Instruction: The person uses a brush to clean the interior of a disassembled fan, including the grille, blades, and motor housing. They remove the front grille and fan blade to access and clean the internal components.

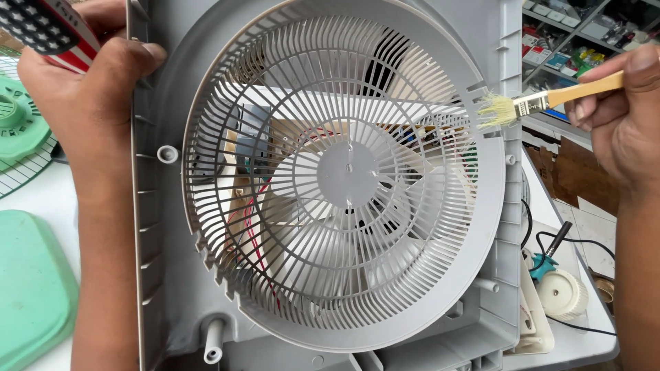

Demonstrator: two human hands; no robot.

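At the far left, a pale green plastic cover [31,288] is lying on the white worktop [48,192], with a green fan part [17,124] sitting above it at about 10 o'clock from the frame's centre. The left hand [82,82] is gripping the left edge of the grey fan housing [155,227], thumb lying over the rim and fingers [148,51] clamped on it, holding it upright (a striped, dotted object is showing just behind the knuckles). The round grille [344,172] is filling the middle of the housing; coloured wires and pale parts are showing through its slats. At 2 o'clock on the grille's rim, the bristles of a small paintbrush [543,99] are touching the ribs. The right hand [622,110] is pinching the wooden handle, fingers closed on it. Below, at 4 o'clock, a cream knob [562,294] and black cable [570,240] are resting on the worktop.
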